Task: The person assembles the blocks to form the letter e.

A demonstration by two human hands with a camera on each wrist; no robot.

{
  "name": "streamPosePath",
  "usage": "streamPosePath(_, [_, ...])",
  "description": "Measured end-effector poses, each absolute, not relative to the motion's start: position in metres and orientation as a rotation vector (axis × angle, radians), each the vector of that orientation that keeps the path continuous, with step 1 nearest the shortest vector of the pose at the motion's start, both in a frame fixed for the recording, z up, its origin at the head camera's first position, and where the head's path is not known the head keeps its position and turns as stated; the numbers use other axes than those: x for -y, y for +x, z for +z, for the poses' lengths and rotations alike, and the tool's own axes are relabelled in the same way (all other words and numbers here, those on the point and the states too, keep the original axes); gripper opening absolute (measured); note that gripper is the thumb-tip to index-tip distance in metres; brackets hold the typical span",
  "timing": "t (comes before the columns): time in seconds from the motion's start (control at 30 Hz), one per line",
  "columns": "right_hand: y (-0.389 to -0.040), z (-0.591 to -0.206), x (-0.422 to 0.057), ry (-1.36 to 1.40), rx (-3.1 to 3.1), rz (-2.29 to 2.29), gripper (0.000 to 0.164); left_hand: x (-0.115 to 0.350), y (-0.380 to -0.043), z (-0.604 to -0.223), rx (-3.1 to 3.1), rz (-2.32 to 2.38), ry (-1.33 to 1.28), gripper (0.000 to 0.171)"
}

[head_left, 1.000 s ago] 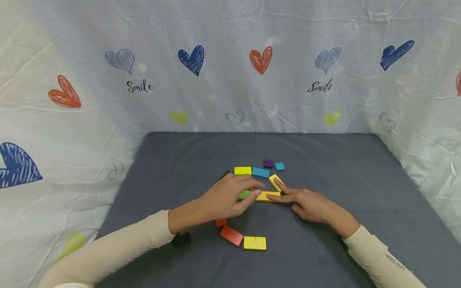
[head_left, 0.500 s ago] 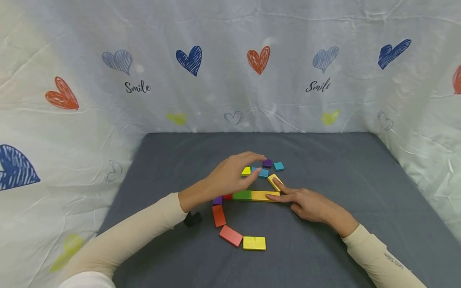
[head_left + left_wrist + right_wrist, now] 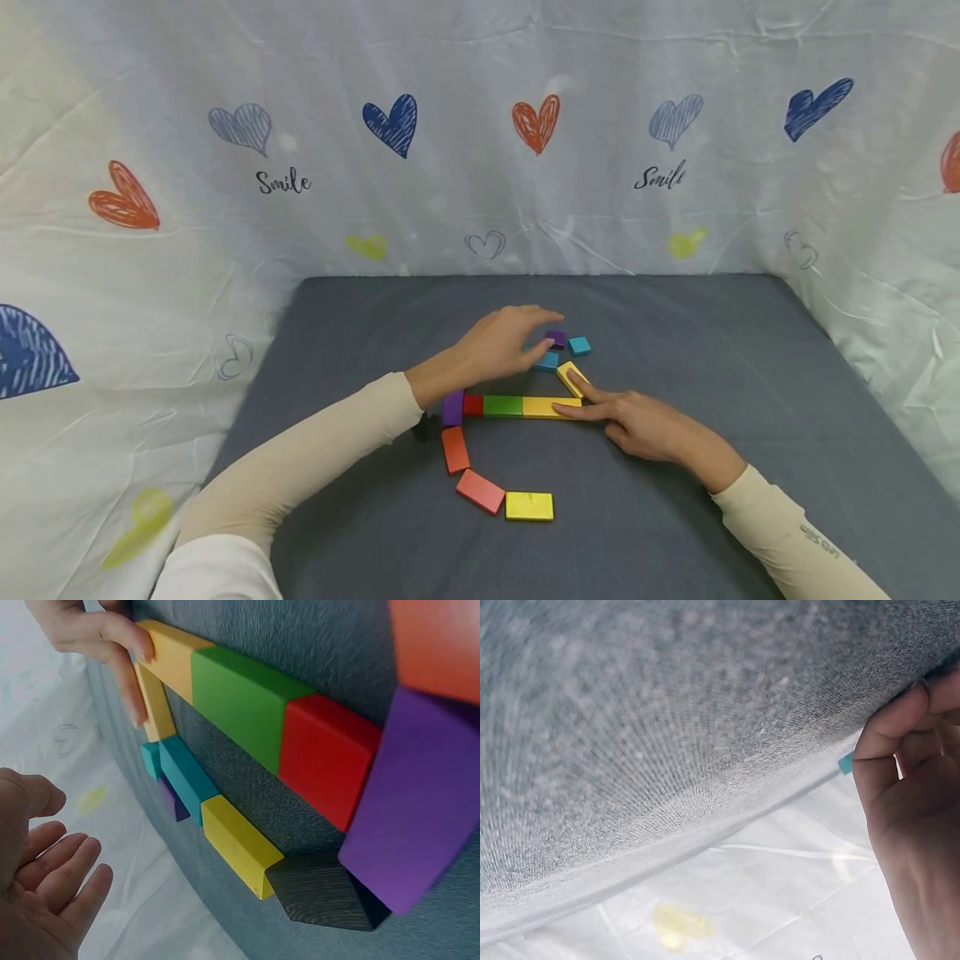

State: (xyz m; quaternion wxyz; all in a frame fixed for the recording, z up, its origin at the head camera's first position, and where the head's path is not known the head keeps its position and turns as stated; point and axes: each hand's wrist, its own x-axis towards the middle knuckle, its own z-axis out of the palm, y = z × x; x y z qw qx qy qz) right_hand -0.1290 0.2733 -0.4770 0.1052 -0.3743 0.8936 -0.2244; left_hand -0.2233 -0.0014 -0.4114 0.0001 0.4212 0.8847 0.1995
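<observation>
My left hand [image 3: 504, 346] hovers with loosely extended fingers near the small purple block [image 3: 557, 338] and the blue block [image 3: 547, 361]; nothing shows in its grasp. With two extended fingers, my right hand [image 3: 648, 427] touches two light-yellow blocks, one lying flat in a row [image 3: 538, 407] and the other slanted [image 3: 567, 379]. A green block [image 3: 502, 406], a red block [image 3: 473, 405] and a purple block [image 3: 453, 409] continue the row leftward. The left wrist view also shows a bright yellow block [image 3: 238, 838] and a black block [image 3: 322, 892], which close the loop.
Below the purple block curve an orange-red block [image 3: 455, 450], a salmon block [image 3: 481, 492] and a yellow block [image 3: 529, 507]. A small teal block [image 3: 579, 346] lies beyond the blue one. Heart-printed white cloth [image 3: 450, 208] surrounds the grey table [image 3: 675, 333].
My left hand has moved away from the row, toward the far side and slightly right, uncovering the green, red and purple blocks. My right hand keeps its place on the light-yellow blocks.
</observation>
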Motion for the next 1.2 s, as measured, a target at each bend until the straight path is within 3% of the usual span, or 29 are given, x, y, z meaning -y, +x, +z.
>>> streamPosePath(0.67, [-0.129,-0.474,-0.274,-1.109,-2.624,-0.664,0.081,-0.038,-0.271,-0.43,-2.712,0.29,1.209,0.051])
streamPosePath(1.2, [-0.13,-0.473,-0.274,-1.084,-2.613,-0.654,0.082,-0.052,-0.281,-0.44,-2.69,0.213,1.208,0.036])
